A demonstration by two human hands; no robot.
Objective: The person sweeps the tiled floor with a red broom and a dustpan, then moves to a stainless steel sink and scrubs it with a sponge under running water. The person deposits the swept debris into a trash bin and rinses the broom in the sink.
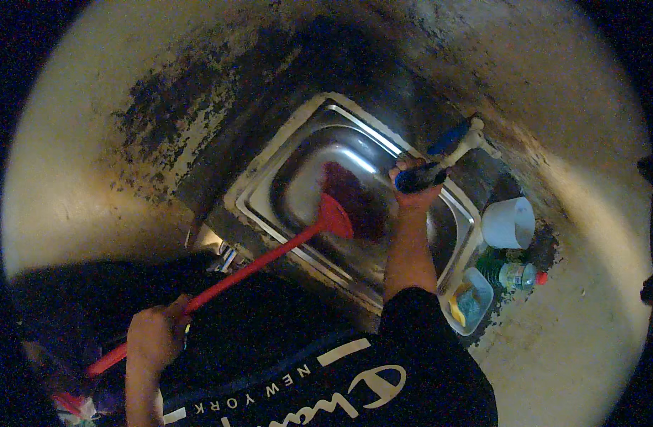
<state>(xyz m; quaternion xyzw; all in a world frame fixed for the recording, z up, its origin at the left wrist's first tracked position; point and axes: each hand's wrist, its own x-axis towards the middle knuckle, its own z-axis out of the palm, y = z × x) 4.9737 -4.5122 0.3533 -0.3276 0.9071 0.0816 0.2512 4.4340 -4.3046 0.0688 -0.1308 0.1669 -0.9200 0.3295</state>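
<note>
My left hand (pixel 156 335) grips the handle of a red plunger (pixel 262 260). Its flared cup hangs tilted over the basin of a stainless steel sink (pixel 305 176), and whether it touches the bottom I cannot tell. A dark red patch, apparently a reflection, shows on the steel beyond the cup. Over the sink's right side, my right hand (pixel 416 196) is closed around the dark blue-and-black end of a pale tap (pixel 465 143). The tap reaches out from the wall, and that end partly hides my fingers.
On the right, beside the sink, are a white plastic tub (pixel 492 224), a bottle (pixel 513 276) with green contents and a red cap, and a plastic tray (pixel 484 293) holding a yellow-and-green sponge (pixel 465 307). Dark stains cover the wall (pixel 198 96) behind the sink.
</note>
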